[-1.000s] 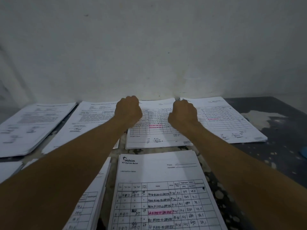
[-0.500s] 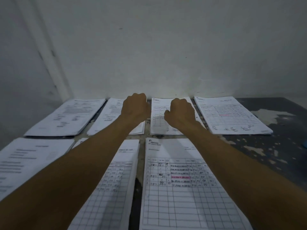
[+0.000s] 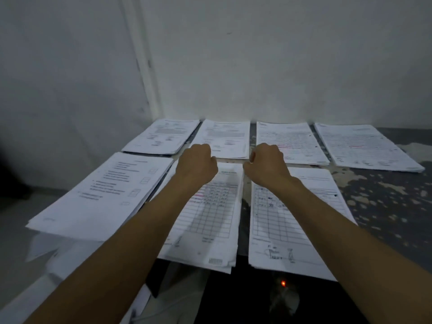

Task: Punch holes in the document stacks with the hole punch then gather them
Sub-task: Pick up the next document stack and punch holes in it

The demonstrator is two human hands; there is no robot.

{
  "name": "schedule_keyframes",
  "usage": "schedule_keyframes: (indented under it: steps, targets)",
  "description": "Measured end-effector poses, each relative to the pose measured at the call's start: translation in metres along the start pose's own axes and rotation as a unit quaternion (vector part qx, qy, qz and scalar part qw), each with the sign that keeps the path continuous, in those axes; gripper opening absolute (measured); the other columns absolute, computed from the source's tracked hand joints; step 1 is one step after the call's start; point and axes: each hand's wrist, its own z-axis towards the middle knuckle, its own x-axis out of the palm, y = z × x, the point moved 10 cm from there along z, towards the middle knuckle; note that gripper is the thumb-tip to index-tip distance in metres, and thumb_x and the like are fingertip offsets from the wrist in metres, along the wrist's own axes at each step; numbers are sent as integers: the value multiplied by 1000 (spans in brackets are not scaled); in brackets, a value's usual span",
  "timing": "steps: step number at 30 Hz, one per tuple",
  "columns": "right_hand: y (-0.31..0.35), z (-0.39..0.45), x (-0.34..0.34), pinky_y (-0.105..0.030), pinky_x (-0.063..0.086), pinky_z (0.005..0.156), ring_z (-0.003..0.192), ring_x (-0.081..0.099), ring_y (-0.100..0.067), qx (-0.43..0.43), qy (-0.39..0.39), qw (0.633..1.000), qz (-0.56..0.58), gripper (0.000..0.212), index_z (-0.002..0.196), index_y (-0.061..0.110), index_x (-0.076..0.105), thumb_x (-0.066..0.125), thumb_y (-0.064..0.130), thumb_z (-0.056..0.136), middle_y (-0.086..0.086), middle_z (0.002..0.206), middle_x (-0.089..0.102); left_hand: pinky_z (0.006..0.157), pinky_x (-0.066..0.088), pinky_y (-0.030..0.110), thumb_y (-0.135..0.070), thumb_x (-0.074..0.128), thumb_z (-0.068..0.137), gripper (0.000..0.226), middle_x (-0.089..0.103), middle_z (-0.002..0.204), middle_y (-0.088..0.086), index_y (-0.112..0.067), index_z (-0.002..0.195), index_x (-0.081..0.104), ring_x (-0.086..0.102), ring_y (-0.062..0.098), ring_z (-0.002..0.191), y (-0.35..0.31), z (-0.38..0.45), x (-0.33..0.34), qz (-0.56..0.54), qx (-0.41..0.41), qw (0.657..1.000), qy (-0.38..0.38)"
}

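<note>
- Our left hand [image 3: 196, 163] is curled into a fist with nothing visible in it, hovering over the top edge of the near centre stack [image 3: 210, 216].
- Our right hand [image 3: 266, 164] is likewise balled up and seems empty, just to the right of that stack, above the top of the near right stack [image 3: 287, 220].
- Left of the near centre stack lies a third near stack [image 3: 100, 195], overhanging the table's edge.
- Beyond the near centre stack, four far stacks [image 3: 289, 141] sit in a row against the white wall [image 3: 257, 66].
- The stacks rest on a dark, paint-flecked table [image 3: 385, 206].
- We cannot find the hole punch in this view.
- Below the near right stack, a small orange light [image 3: 283, 283] glows in the dark.
</note>
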Motion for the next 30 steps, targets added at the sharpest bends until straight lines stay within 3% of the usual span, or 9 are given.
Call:
schedule_keyframes:
  steps: [2, 6, 9, 12, 16, 20, 23, 27, 30]
  targets:
    - [15, -11, 9, -30, 55, 60, 67, 60, -22, -11, 15, 1000, -15, 14, 81, -1, 65, 67, 13, 80, -10, 76, 63, 67, 42, 26, -27, 54, 95, 23, 64, 98, 8, -7, 99, 64, 62, 23, 87, 19, -16, -2, 5, -15, 1000, 4]
    - [39, -26, 32, -20, 30, 43, 53, 43, -11, -35, 56, 995, -71, 31, 63, 12, 43, 70, 15, 80, -2, 66, 47, 74, 41, 27, -30, 63, 91, 33, 62, 117, 10, -9, 116, 62, 60, 25, 102, 57, -38, 1, 11, -57, 998, 35]
    - [50, -34, 52, -21, 30, 42, 54, 44, -11, -40, 112, 988, -100, 33, 63, 14, 43, 70, 18, 80, 0, 65, 47, 73, 40, 28, -36, 67, 87, 34, 62, 112, 10, -11, 110, 61, 56, 26, 104, 75, -46, 10, 36, -72, 994, 79]
    - [55, -42, 67, -23, 31, 44, 57, 44, -12, -37, 146, 976, -160, 32, 66, 15, 44, 71, 20, 81, 0, 70, 46, 69, 38, 29, -44, 71, 83, 39, 63, 108, 9, -13, 103, 57, 51, 23, 94, 83, -49, 21, 61, -72, 988, 120]
    - [53, -42, 73, -26, 41, 61, 65, 48, -13, -9, 164, 965, -203, 33, 67, 16, 42, 71, 20, 84, 3, 72, 47, 71, 37, 30, -52, 73, 79, 45, 64, 106, 10, -15, 96, 53, 57, 29, 100, 85, -45, 28, 90, -67, 985, 128]
    - [51, -38, 75, -24, 37, 50, 68, 50, -14, 10, 168, 967, -190, 33, 68, 15, 43, 72, 19, 83, 2, 72, 46, 71, 38, 30, -53, 76, 76, 49, 62, 94, 5, -15, 88, 47, 58, 24, 87, 84, -38, 30, 114, -72, 979, 155]
    - [40, -35, 73, -24, 39, 53, 70, 52, -14, 58, 165, 975, -141, 34, 71, 15, 45, 78, 22, 79, 1, 77, 50, 75, 46, 32, -56, 78, 72, 60, 52, 83, -1, -11, 104, 55, 58, 22, 87, 84, -33, 30, 121, -80, 970, 194]
    - [27, -37, 73, -23, 32, 47, 60, 44, -11, 128, 178, 971, -94, 45, 71, 15, 44, 87, 29, 70, 2, 73, 48, 94, 49, 40, -65, 69, 76, 80, 55, 117, 6, -6, 128, 55, 55, 28, 117, 85, -29, 32, 171, -85, 948, 254]
    - [25, -35, 77, -23, 34, 48, 61, 45, -13, 141, 183, 970, -75, 47, 70, 15, 43, 89, 27, 68, 1, 73, 48, 98, 49, 43, -68, 65, 77, 85, 50, 113, 9, -4, 132, 52, 53, 29, 120, 86, -26, 33, 180, -86, 939, 280]
